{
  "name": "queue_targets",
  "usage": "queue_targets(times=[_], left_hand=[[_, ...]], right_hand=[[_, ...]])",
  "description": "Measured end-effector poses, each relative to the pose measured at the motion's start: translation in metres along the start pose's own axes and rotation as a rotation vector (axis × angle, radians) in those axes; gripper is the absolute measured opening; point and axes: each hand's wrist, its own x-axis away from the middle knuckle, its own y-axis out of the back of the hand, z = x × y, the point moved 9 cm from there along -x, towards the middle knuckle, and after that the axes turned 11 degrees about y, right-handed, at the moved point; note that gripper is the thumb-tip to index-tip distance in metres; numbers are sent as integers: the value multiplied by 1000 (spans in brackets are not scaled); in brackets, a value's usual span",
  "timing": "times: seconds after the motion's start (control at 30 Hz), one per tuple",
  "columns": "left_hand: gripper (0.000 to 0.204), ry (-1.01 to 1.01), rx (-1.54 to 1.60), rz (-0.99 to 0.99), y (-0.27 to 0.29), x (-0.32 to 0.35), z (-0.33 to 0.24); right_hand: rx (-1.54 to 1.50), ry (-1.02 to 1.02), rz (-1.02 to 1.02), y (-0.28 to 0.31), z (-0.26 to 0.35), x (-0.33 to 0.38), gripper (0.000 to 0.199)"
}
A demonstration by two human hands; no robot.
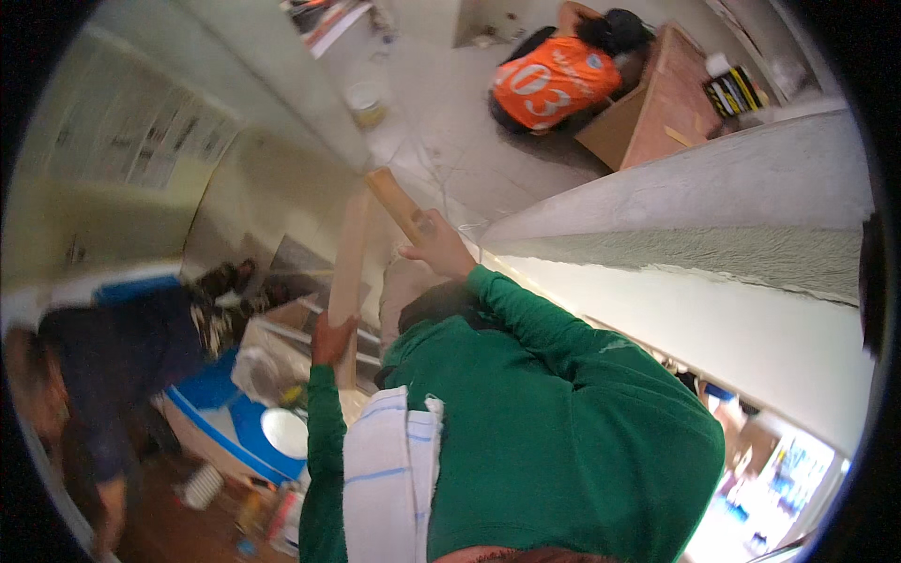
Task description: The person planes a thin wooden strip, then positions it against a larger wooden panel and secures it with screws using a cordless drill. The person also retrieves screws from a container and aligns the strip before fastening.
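Plastered interior, pale floor [418, 108] well beyond both grips; a pale ledge with a textured grey band [676, 255] runs off to the right of the right grip [443, 244]. Worker wears a green top [554, 422], white cloth [375, 469] hanging below and right of the left grip [333, 340].

Left grip: closed around a long pale board [349, 267] near its lower end, most of the length standing out beyond the hand. Right grip: clamped on a short wooden piece [394, 199], which projects forward and left, close to the board's far end. Blur there; touching or apart, cannot tell.

Risks, as judged. Board is held near one end, so leverage is poor: a knock at the far end could twist it in the left grip. Wood against wood, if the two pieces meet, could pinch fingers or jolt either loose. Swinging the right grip sideways could scuff the grey band; whether that coat is wet, cannot tell. Cloth hangs loose and could snag on the board's near end.

Others close by: crouching person in orange [554, 84] beyond and right of the right grip, person in dark clothing [131, 375] left of the left grip. A careless turn with the board could catch the latter.
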Motion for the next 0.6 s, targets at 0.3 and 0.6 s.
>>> queue_targets(times=[0.3, 0.6], left_hand=[[97, -140, -296, 195, 57, -106, -92], [87, -482, -335, 248, 99, -160, -258]], right_hand=[[-138, -109, -691, 86, 42, -59, 68], [-5, -197, -1452, 281, 40, -94, 91]])
